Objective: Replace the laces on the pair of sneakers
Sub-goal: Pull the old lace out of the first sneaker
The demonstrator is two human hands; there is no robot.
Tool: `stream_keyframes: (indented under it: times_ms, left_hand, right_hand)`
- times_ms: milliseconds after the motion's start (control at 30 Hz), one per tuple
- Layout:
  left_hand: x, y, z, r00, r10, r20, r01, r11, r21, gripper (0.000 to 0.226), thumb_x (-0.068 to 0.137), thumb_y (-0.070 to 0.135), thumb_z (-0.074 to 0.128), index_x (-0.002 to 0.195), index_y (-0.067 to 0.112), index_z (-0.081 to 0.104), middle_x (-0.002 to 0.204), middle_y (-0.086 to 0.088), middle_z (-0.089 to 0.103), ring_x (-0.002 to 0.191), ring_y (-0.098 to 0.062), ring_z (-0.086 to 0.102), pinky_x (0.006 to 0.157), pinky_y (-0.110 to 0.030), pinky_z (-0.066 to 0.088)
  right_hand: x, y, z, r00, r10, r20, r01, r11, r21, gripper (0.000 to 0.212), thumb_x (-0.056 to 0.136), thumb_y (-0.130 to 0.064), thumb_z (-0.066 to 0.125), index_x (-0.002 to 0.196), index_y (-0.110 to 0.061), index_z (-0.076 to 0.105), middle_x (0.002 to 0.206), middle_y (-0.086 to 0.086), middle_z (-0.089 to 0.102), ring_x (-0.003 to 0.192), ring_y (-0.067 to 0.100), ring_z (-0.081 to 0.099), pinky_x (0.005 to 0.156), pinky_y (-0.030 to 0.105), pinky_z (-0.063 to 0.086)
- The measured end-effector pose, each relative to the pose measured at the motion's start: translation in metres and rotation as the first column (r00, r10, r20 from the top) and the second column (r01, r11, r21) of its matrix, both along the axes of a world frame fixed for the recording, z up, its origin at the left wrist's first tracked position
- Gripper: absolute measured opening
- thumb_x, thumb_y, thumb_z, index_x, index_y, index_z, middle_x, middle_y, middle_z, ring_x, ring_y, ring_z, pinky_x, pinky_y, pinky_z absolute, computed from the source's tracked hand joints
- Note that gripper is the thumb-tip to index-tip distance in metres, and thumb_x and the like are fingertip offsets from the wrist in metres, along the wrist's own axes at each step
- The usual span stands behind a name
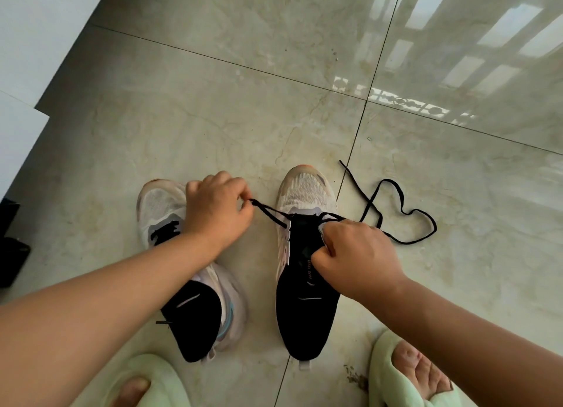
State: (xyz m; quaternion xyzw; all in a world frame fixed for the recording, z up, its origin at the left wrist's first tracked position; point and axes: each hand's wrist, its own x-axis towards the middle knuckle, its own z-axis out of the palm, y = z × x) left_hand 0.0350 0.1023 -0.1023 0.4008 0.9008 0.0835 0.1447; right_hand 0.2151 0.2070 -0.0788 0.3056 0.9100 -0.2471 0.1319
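My left hand pinches the black lace end, drawn taut leftward from the right sneaker on the floor. My right hand grips that sneaker's eyelet edge; the lace's slack lies rightward.

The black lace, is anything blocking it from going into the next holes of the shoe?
Partly. The right hand grips the shoe over its eyelets, hiding some. The left hand pinches the lace end, with nothing between it and the shoe.
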Motion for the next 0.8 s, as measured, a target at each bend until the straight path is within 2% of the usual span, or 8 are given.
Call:
stream_keyframes:
  times_ms: [167,333,433,500,600,700,767,800]
  left_hand:
    - [0.021,-0.007,0.011,0.897,-0.427,-0.112,0.442,0.868,0.225,0.022,0.069,0.024,0.054,0.085,0.019,0.066,0.084,0.001,0.054,0.081,-0.018,0.051,0.079,-0.033,0.027]
    - [0.023,-0.004,0.007,0.828,-0.512,-0.23,0.56,0.776,0.289,0.009,0.078,0.026,0.063,0.074,0.023,0.071,0.074,0.005,0.059,0.078,-0.014,0.045,0.079,-0.033,0.028]
    - [0.026,-0.001,0.005,0.859,-0.457,-0.228,0.508,0.817,0.274,0.015,0.076,0.025,0.057,0.064,0.021,0.064,0.07,0.005,0.057,0.074,-0.016,0.05,0.079,-0.032,0.027]
    - [0.027,0.001,0.002,0.911,-0.361,-0.201,0.401,0.889,0.219,0.018,0.074,0.027,0.049,0.062,0.019,0.06,0.069,0.004,0.056,0.071,-0.021,0.053,0.077,-0.032,0.025]
    - [0.008,0.003,-0.003,0.988,-0.109,-0.107,0.113,0.993,0.028,0.017,0.076,0.033,0.047,0.066,0.023,0.056,0.074,0.007,0.051,0.078,-0.02,0.049,0.073,-0.028,0.013]
    - [-0.014,-0.006,-0.007,0.987,0.145,-0.062,-0.154,0.973,-0.171,0.011,0.077,0.032,0.055,0.07,0.025,0.059,0.081,0.007,0.053,0.088,-0.02,0.05,0.075,-0.031,0.018]
    - [-0.014,-0.012,-0.007,0.985,0.165,-0.059,-0.173,0.971,-0.163,0.008,0.078,0.028,0.057,0.077,0.022,0.063,0.088,0.003,0.056,0.094,-0.023,0.052,0.08,-0.033,0.023]
    - [-0.009,-0.014,-0.005,0.993,0.112,-0.041,-0.115,0.988,-0.105,0.008,0.079,0.025,0.058,0.083,0.021,0.063,0.092,0.001,0.057,0.097,-0.024,0.052,0.083,-0.034,0.024]
  right_hand:
    - [0.0,0.0,-0.001,1.0,0.005,0.0,-0.005,1.0,0.008,0.026,0.075,-0.022,0.048,0.058,-0.017,0.029,0.057,-0.004,0.037,0.05,0.012,0.03,0.047,0.025,0.014]
    - [0.002,-0.001,-0.002,1.0,0.017,0.004,-0.017,0.999,0.032,0.026,0.074,-0.023,0.048,0.058,-0.016,0.03,0.057,-0.003,0.037,0.056,0.02,0.036,0.047,0.025,0.014]
    - [0.003,-0.001,-0.002,1.0,0.023,0.004,-0.023,0.999,0.034,0.026,0.074,-0.023,0.048,0.058,-0.016,0.029,0.057,-0.003,0.036,0.056,0.02,0.035,0.047,0.025,0.013]
    - [0.002,-0.001,-0.002,1.0,0.023,0.002,-0.023,0.999,0.027,0.026,0.074,-0.023,0.049,0.058,-0.016,0.03,0.057,-0.003,0.037,0.054,0.018,0.034,0.047,0.025,0.013]
    - [0.002,0.0,-0.002,1.0,0.004,-0.006,-0.004,0.999,0.033,0.026,0.073,-0.022,0.05,0.058,-0.016,0.031,0.058,-0.003,0.039,0.053,0.015,0.033,0.047,0.024,0.012]
    - [0.004,-0.001,-0.002,1.0,0.0,-0.007,0.0,0.999,0.033,0.027,0.074,-0.023,0.049,0.057,-0.018,0.029,0.058,-0.004,0.037,0.054,0.015,0.034,0.048,0.023,0.013]
    - [0.005,-0.001,-0.002,1.0,-0.002,-0.01,0.003,1.0,0.026,0.027,0.075,-0.024,0.049,0.058,-0.018,0.029,0.058,-0.004,0.038,0.057,0.017,0.037,0.048,0.022,0.013]
    - [0.005,-0.002,-0.002,1.0,-0.003,-0.013,0.003,1.0,0.023,0.026,0.075,-0.024,0.048,0.058,-0.017,0.03,0.059,-0.004,0.038,0.058,0.018,0.038,0.048,0.022,0.013]
